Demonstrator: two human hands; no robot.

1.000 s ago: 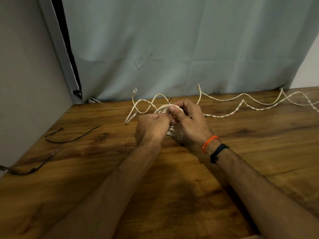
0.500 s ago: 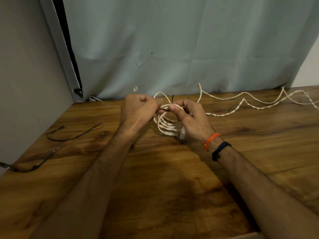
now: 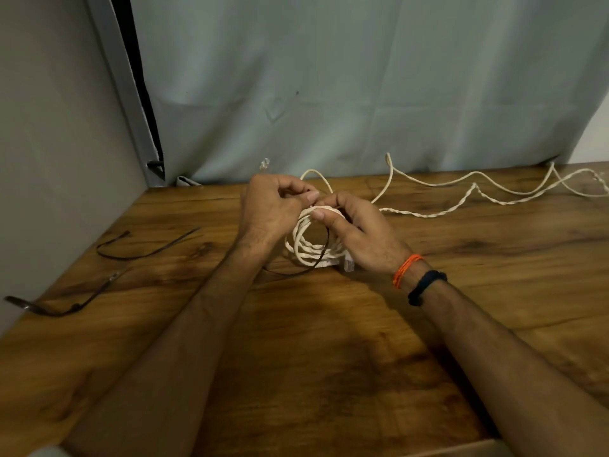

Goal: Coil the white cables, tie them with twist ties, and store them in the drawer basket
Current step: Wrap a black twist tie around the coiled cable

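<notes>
A white cable coil (image 3: 304, 247) stands on edge on the wooden table (image 3: 329, 357) at mid-depth. My right hand (image 3: 359, 232) grips the coil's top, thumb pressed on the bundle. My left hand (image 3: 273, 206) pinches a cable strand right beside it at the coil's top. A dark twist tie (image 3: 324, 250) hangs through the coil and trails onto the table. A clear plug (image 3: 348, 264) sticks out under my right palm. The cable's other end (image 3: 264, 164) rises behind my left hand. A second white cable (image 3: 474, 189), partly twisted, lies loose along the back right.
Two more dark twist ties lie at the left: one (image 3: 141, 247) curved near the wall, another (image 3: 62, 301) by the table's left edge. A grey curtain (image 3: 362, 87) hangs behind the table. No drawer basket is in view.
My left hand moved up and left from beside my right hand, then back toward the coil's top. The coil now stands open, and the twist tie hangs down through it.
</notes>
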